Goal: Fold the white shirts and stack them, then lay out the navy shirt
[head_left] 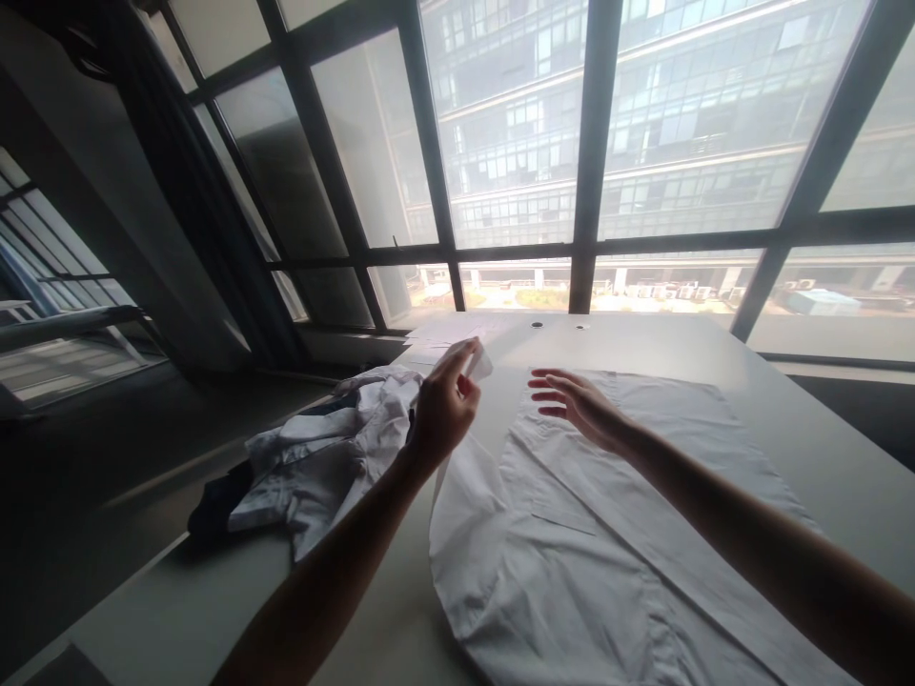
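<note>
From where I stand, tall windows (511, 124) rise behind a white table (843, 476); a white garment (572, 534) lies spread there, right of rumpled clothes (335, 443). The left hand (449, 395) pinches white cloth, apparently its edge; the right hand (576, 398) is over it, fingers spread.

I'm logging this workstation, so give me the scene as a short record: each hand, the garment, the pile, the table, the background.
Left hand: raised, pinching white cloth
Right hand: open, over the garment's far end; contact unclear
Garment: white, spread out, creased
Pile: crumpled white and dark fabric, left of the garment
Table: white
Background: large dark-framed windows
</note>
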A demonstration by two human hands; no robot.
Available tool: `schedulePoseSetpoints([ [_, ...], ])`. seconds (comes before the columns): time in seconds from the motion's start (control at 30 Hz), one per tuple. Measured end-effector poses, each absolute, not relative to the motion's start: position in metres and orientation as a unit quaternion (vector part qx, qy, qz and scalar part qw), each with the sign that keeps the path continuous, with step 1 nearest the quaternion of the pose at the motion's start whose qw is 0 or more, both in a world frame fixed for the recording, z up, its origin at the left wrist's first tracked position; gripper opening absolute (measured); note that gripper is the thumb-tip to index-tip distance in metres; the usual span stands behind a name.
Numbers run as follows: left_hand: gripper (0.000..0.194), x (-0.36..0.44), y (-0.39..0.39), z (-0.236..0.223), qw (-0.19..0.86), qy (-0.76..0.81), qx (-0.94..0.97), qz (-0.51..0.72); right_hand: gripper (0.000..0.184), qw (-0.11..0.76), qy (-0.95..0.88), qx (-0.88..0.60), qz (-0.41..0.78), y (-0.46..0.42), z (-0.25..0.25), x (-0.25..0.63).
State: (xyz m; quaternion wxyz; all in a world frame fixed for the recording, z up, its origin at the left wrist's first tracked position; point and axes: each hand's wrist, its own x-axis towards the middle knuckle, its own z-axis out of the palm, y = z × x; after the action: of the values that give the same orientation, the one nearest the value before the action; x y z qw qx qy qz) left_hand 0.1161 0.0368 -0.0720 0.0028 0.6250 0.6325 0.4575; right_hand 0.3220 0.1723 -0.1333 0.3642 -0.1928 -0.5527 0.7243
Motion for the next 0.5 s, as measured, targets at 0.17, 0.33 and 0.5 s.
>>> schedulePoseSetpoints([
  [0.17,0.062,0.21,0.03,-0.082,0.031,0.504,0.774,0.383,0.049,0.399,-0.519,-0.19,0.732,0.143,-0.11,0.36],
  [0.33,0.063,0.27,0.026,-0.113,-0.021,0.441,0.848,0.295,0.062,0.426,-0.529,-0.294,0.672,0.112,-0.113,0.424],
  [0.5,0.057,0.297,0.017,-0.14,-0.029,0.373,0.909,0.186,0.071,0.403,-0.558,-0.401,0.605,0.109,-0.143,0.474],
])
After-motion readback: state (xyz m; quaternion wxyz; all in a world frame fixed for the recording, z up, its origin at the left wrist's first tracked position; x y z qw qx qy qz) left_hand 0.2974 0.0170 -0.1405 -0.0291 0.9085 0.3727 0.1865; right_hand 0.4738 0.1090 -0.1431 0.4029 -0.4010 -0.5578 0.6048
